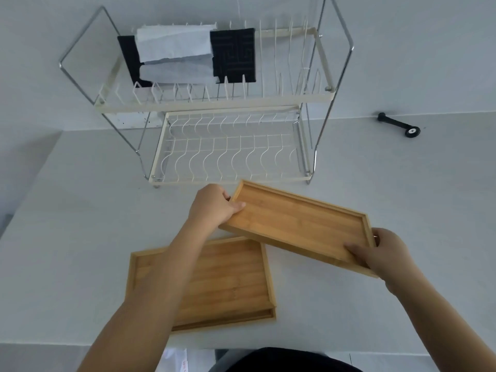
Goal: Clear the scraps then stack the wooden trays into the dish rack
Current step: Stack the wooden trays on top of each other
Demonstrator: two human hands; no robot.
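Both hands grip 1 wooden tray (298,224) by its short ends: left hand (212,204) closed on the far-left end, thumb lying over the rim onto the inner face, fingers wrapped around the edge; right hand (386,253) closed on the near-right end, thumb pressed on the inner floor, fingers hidden beneath. Tray is held clear of the table (80,210), tilted — left end higher and farther from the body, right end lower and nearer. It sits just in front of the dish rack (214,103), near the lower tier but not touching it. Lower tier (228,154) is a white wire grid with wavy slots. Upper tier carries a black cloth (233,55) and white cloths (174,44) draped across its prongs. Stacked trays (236,277) lie flat on the table below the left forearm — at least 2, edges offset at the near-right corner; exact count cannot be told. The held tray's near-left corner overlaps the stack's far-right corner in view, apart in height. Small black tool (400,124) with a round end lies on the table to the right of the rack, well apart from the trays.
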